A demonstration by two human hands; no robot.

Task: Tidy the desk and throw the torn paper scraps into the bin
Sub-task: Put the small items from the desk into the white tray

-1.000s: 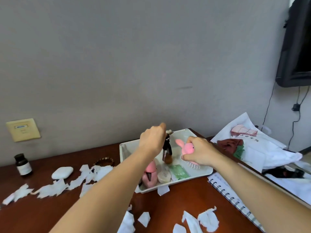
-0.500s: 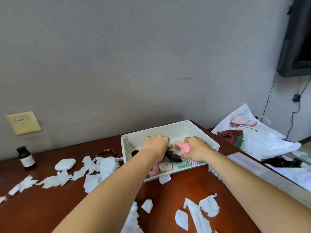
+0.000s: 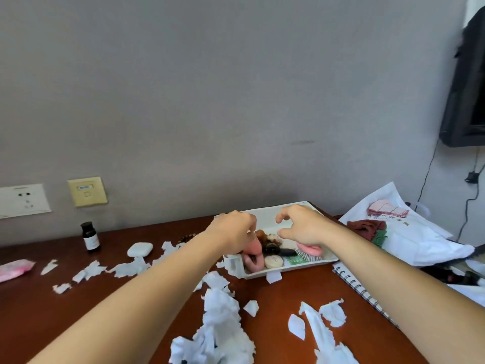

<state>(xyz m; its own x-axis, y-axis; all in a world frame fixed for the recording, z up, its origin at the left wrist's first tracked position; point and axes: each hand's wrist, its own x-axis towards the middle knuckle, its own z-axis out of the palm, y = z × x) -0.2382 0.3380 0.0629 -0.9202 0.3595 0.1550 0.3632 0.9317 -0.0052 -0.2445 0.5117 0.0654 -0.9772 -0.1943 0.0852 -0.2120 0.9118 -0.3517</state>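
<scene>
Torn white paper scraps lie across the brown desk: a big pile [image 3: 223, 324] near me, more [image 3: 320, 321] at the right, a row [image 3: 123, 267] at the left. No bin is in view. A white tray [image 3: 265, 218] at the desk's back holds a pink hairbrush [image 3: 311, 250], a black keychain [image 3: 274, 248], pink items and a round soap. My left hand [image 3: 232, 232] hovers over the tray's left part with its fingers curled down and its fingertips hidden. My right hand [image 3: 301, 227] hovers just above the brush, fingers spread, holding nothing.
A dark bottle [image 3: 90, 236], a white case [image 3: 140, 249] and a pink packet [image 3: 14, 269] sit at the left. A spiral notebook [image 3: 362, 287] and a white bag [image 3: 420, 232] with clothes lie at the right. The wall runs right behind the desk.
Both hands lowered the keychain and the pink brush into the tray. The right hand has let go of the brush and lifted. The view has shifted right and down.
</scene>
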